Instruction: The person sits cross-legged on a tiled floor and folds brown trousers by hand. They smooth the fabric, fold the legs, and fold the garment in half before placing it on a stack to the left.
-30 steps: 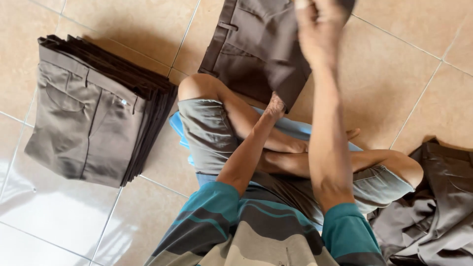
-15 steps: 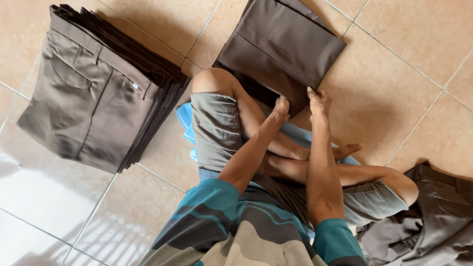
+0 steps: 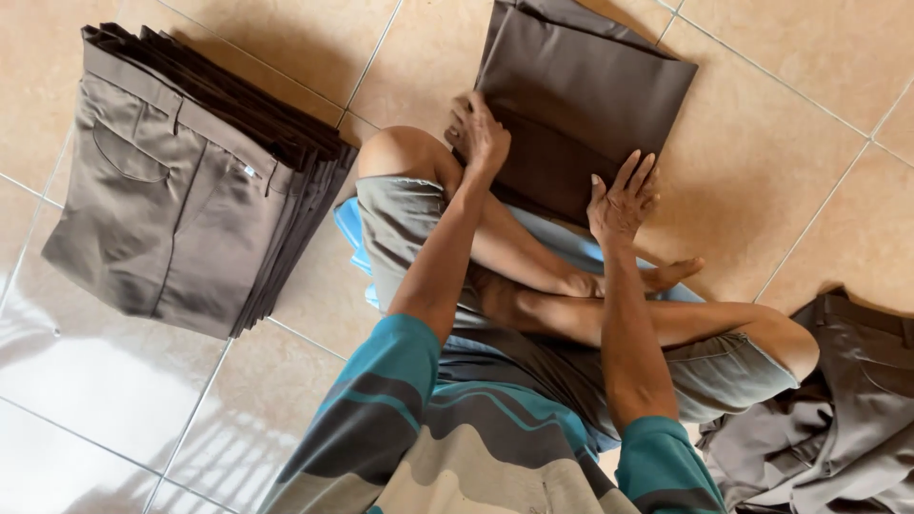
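A person sits cross-legged on a tiled floor (image 3: 781, 171), seen from above. Straight ahead of the knees lies a folded pair of dark brown trousers (image 3: 590, 86), flat on the tiles, its near edge just over the shins.

The left hand (image 3: 479, 133) rests on the near left corner of this folded pair, palm down, fingers (image 3: 465, 112) curled loosely over the edge of the cloth. The right hand (image 3: 624, 200) lies flat on the near right part, fingers (image 3: 640, 171) spread and pointing away from the body. Neither hand pinches or lifts the cloth; both press on top of it.

To the left, well apart from the hands, stands a neat stack of folded trousers (image 3: 181, 190) in grey-brown, waistbands uppermost, a pocket and belt loops showing on the top pair. To the right, beside the right knee, lies a loose heap of trousers (image 3: 838, 419), crumpled and unfolded. A blue cloth (image 3: 350, 228) shows under the legs. The person wears grey shorts and a striped teal shirt.
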